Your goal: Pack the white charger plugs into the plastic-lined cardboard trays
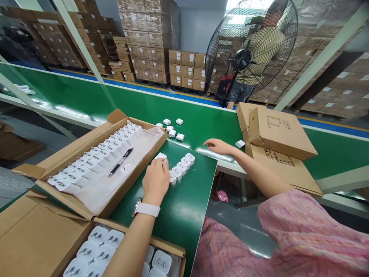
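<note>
My left hand (156,180) rests on a green board (184,207), fingers curled over a white charger plug (160,156) at the end of a short row of white plugs (181,167). My right hand (218,146) reaches out over the green conveyor belt (138,104), fingers spread and empty, close to a single white plug (240,144). Several loose white plugs (173,130) lie on the belt farther out. An open carton (95,169) to the left holds a row of white plugs on foam with a black pen (120,163).
Another carton of white plugs (98,250) sits at the near edge. Stacked brown boxes (276,134) stand right of my right hand. A large black floor fan (250,46) and pallets of cartons (150,38) are beyond the belt.
</note>
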`<state>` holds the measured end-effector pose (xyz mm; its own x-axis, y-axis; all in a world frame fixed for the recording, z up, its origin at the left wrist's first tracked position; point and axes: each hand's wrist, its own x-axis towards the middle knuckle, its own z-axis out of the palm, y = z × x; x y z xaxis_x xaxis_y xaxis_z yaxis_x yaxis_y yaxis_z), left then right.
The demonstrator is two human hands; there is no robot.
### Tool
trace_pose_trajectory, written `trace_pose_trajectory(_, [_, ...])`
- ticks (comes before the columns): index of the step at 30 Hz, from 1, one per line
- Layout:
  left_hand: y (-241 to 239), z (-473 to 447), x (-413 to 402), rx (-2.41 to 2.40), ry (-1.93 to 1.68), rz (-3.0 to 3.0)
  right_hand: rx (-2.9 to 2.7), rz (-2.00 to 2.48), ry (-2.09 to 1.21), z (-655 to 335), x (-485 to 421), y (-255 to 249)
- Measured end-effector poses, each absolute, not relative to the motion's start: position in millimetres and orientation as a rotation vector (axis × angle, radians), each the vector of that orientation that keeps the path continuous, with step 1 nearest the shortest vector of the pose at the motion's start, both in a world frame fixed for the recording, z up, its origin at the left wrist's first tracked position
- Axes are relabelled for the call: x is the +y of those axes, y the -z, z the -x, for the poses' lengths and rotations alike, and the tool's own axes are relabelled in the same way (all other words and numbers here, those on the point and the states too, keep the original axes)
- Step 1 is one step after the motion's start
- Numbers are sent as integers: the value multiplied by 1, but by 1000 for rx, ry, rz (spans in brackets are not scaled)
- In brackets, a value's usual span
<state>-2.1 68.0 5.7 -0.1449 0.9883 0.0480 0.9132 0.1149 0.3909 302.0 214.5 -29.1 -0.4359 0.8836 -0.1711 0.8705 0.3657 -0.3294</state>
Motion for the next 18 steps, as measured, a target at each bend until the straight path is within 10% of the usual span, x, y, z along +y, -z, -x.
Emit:
trace_pose_trajectory(8, [13, 28, 88, 2161, -429, -1960, -2434, 2117, -253, -433, 231, 56])
trace_pose_trajectory(18, [9, 21, 123, 2131, -229, -2078, -2624, 1504, -249, -363, 240, 38])
